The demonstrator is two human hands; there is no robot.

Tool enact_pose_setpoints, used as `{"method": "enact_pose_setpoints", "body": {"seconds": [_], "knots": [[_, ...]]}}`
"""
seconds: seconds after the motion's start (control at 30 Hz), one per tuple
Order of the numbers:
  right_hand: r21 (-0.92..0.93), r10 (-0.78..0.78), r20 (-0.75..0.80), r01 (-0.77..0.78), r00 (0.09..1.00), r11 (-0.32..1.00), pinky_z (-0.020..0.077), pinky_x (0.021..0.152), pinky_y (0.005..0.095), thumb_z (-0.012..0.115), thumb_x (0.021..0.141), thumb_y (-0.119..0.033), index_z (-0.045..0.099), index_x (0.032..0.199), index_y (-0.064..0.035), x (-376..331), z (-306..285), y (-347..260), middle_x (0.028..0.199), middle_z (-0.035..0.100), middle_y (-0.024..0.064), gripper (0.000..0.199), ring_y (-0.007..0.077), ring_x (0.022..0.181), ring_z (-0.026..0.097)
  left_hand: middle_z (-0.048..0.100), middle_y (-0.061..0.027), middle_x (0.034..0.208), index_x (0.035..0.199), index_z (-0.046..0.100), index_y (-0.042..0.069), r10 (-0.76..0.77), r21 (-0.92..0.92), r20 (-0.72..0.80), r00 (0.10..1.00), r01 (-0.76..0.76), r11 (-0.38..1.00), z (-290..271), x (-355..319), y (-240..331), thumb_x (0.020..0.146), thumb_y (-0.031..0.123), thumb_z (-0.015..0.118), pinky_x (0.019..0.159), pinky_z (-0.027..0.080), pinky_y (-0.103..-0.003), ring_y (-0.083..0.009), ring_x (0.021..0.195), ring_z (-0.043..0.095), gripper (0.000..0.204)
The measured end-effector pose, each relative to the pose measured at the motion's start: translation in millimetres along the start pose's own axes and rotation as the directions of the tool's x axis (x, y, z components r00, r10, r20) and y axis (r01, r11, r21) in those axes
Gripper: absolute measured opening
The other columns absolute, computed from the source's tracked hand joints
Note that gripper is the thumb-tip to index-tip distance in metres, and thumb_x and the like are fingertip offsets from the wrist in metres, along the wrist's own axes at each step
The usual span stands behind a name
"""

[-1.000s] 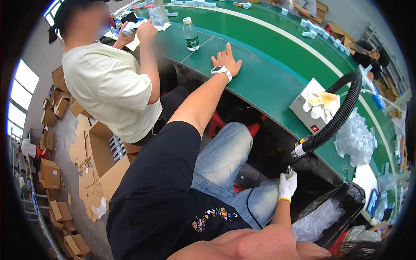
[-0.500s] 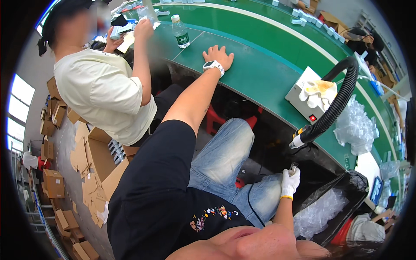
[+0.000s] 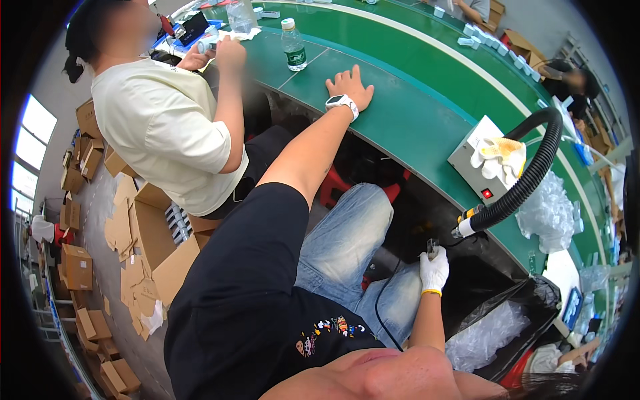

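My left hand, bare and with a white watch on the wrist, lies on the green tabletop with its fingers spread. A water bottle stands upright beyond it, to the left. My right hand, in a white glove, is closed around a small shiny dark piece above my right knee, below the table's edge. What kind of thing this is cannot be made out. Near that hand, the pale tip of a black corrugated hose points down, apart from the piece.
A white box with a lit red switch carries a used glove. Clear plastic pieces heap on the table and in a black bag. At left, a co-worker handles small parts; cardboard boxes stand behind.
My right hand has lifted slightly and moved left with the small piece, which now points up toward the hose. My left hand stays on the table. The whole view has shifted a little.
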State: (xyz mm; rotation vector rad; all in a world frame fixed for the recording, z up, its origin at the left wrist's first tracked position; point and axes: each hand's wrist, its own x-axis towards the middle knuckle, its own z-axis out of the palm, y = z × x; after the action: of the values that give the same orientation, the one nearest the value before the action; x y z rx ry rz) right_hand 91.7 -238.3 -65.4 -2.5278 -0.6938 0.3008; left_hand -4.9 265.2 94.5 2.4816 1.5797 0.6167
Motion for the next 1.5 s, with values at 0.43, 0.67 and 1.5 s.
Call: {"method": "enact_pose_setpoints", "body": {"seconds": [0.43,0.67,1.5], "knots": [[-0.035,0.131,-0.081,-0.134,0.988,0.99,0.055,0.083,0.0469,0.077,0.082,-0.026,0.064,0.113,-0.0067,-6.5,-17.9,62.0,0.094,0.074,0.0132,0.039,0.0353,0.087,0.071,0.047,-0.0124,0.157,0.145,0.06,0.016,0.025,0.034,0.007,1.0,-0.025,0.999,0.8,-1.8,5.0,0.098,0.054,0.057,0.12,0.023,-0.062,-0.0316,0.147,0.039,0.06],[0.031,0.145,-0.069,-0.143,0.987,0.989,0.0554,0.082,0.0448,0.078,0.082,-0.026,0.064,0.114,-0.0065,-10.0,-23.2,52.0,0.094,0.074,0.0109,0.04,0.0329,0.087,0.072,0.062,-0.0131,0.139,0.132,0.07,0.015,0.093,0.035,0.015,0.996,-0.093,0.995,-13.7,-10.7,-7.2,0.098,0.048,0.06,0.113,0.039,-0.051,-0.0287,0.136,0.053,0.048],[0.353,-0.301,-0.338,0.417,0.892,0.838,0.0569,0.088,0.0363,0.075,0.082,-0.008,0.056,0.129,-0.0072,-32.7,-30.5,-104.7,0.108,0.066,0.0082,0.051,0.0232,0.096,0.068,0.071,-0.0197,0.111,0.145,0.049,0.008,0.496,-0.277,-0.104,0.862,-0.504,0.818,-50.4,4.9,-28.2,0.085,0.041,0.082,0.086,0.058,-0.044,-0.0368,0.097,0.071,0.076]]}}
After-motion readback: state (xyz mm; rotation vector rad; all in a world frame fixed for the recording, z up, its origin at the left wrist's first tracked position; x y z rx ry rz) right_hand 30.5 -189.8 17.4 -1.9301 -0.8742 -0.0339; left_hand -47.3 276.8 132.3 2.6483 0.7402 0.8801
